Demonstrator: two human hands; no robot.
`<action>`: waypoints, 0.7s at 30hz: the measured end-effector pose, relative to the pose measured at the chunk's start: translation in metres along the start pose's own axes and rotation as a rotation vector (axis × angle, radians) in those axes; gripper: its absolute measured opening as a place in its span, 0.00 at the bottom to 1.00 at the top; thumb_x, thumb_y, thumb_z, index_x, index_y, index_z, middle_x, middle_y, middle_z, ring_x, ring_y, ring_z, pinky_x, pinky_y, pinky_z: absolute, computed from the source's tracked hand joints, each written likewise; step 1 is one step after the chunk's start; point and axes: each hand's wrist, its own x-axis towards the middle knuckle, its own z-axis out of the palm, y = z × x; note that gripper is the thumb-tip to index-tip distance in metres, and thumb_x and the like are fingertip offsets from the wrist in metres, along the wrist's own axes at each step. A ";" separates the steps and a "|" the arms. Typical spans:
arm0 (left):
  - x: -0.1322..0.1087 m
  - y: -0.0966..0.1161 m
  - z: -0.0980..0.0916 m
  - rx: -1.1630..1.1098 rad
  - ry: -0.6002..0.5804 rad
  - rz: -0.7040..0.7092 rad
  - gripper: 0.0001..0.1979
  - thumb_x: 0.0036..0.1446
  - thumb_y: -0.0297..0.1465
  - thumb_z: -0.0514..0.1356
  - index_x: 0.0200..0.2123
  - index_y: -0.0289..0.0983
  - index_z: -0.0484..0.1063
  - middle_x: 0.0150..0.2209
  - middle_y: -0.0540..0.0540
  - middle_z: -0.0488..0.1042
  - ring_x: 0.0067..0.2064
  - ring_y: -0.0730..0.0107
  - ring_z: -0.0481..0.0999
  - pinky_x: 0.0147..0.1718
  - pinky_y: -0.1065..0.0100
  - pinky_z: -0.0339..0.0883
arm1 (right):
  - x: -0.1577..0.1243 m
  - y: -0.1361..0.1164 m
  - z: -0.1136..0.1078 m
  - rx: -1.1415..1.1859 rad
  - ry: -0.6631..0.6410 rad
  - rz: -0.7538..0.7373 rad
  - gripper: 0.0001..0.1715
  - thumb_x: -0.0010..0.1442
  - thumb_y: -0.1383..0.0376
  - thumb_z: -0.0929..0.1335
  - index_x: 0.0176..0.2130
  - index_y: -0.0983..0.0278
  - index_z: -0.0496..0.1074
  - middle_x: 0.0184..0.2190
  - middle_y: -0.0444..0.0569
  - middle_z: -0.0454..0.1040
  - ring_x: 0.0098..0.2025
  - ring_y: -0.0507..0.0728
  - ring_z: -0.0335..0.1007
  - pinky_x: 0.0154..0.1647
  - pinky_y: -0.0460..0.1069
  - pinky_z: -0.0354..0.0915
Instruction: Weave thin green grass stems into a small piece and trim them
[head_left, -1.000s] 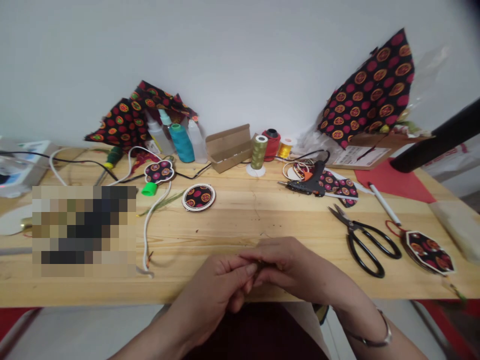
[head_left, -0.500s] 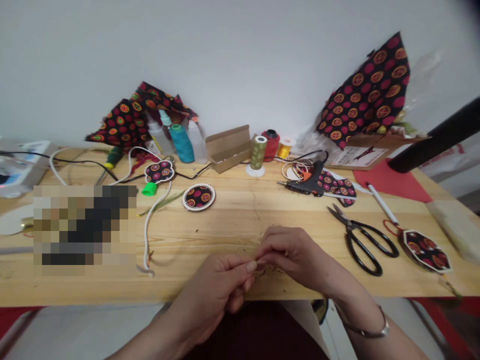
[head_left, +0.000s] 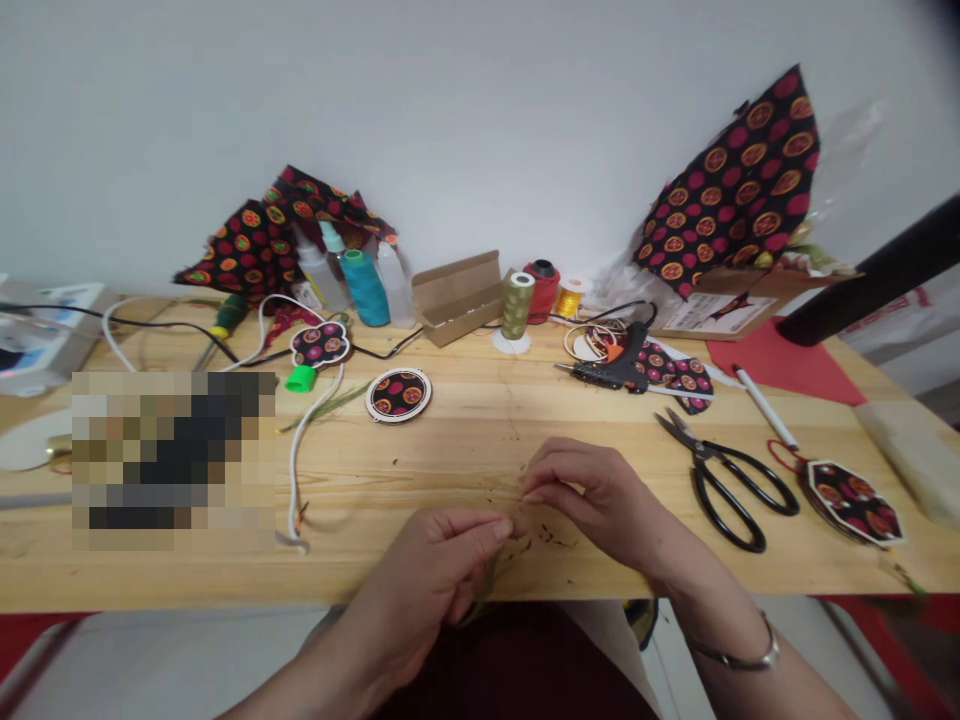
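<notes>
green strands [head_left: 487, 582] now show hanging below the left hand [head_left: 454, 560], over the near edge of the worktop [head_left: 420, 475]; half a second ago they were out of sight. the left grip is pinched tight, thumb pressed over forefinger, and appears to be grasping those strands. the right hand [head_left: 591, 490] has drawn up and away, so the fingertips that met are now apart with a small gap between. its thumb and forefinger are closed together; whether anything fine sits between them i cannot tell. dark scraps [head_left: 555, 538], more of them in view than before, lie loose beneath the right hand. with the hands parted, the left alone seems to bear the strands. the scissors [head_left: 703, 450] lie unmoved to the right, and the round fabric piece [head_left: 398, 394] rests farther back on the left.
</notes>
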 end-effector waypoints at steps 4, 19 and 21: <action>0.003 0.000 -0.001 -0.010 0.025 0.005 0.15 0.52 0.40 0.60 0.32 0.34 0.76 0.11 0.60 0.53 0.15 0.80 0.47 0.17 0.71 0.37 | -0.012 0.011 -0.012 -0.242 0.229 0.041 0.09 0.60 0.69 0.63 0.40 0.64 0.72 0.38 0.51 0.73 0.42 0.55 0.68 0.44 0.50 0.65; 0.002 0.003 -0.001 0.022 0.103 -0.003 0.17 0.51 0.42 0.61 0.34 0.33 0.77 0.12 0.59 0.54 0.16 0.81 0.49 0.17 0.72 0.39 | -0.101 0.056 -0.073 -0.993 0.057 0.907 0.19 0.60 0.62 0.59 0.44 0.70 0.71 0.43 0.60 0.74 0.45 0.66 0.70 0.43 0.56 0.66; 0.002 0.003 -0.002 0.011 0.121 0.003 0.17 0.51 0.41 0.61 0.34 0.33 0.77 0.12 0.59 0.54 0.16 0.81 0.48 0.16 0.72 0.39 | -0.103 0.060 -0.070 -0.998 0.080 0.883 0.20 0.60 0.62 0.59 0.46 0.70 0.70 0.43 0.60 0.75 0.44 0.66 0.71 0.42 0.56 0.67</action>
